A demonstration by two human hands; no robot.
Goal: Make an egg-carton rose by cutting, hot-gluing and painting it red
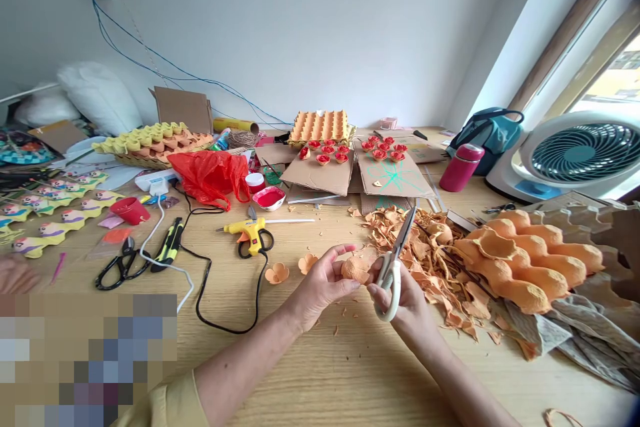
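Observation:
My left hand (320,283) is closed round an orange egg-carton cup (355,269), pinching it between thumb and fingers. White-handled scissors (394,273) are in my right hand (411,299), their blades pointing up and away from me. The right fingertips reach the cup's right side; whether they grip it too, I cannot tell. Left of my left hand, two orange cups cut into flower shapes (277,273) lie on the table. Orange carton scraps (400,233) are heaped beyond and to the right of my right hand.
An orange egg tray (530,257) stands at right, near a fan (575,153) and pink bottle (461,168). Red paper flowers (327,150) sit on cardboard (320,175). A corded yellow glue gun (253,233), cutter (167,245) and black scissors (123,263) lie left. Another person's hand (17,275) shows far left.

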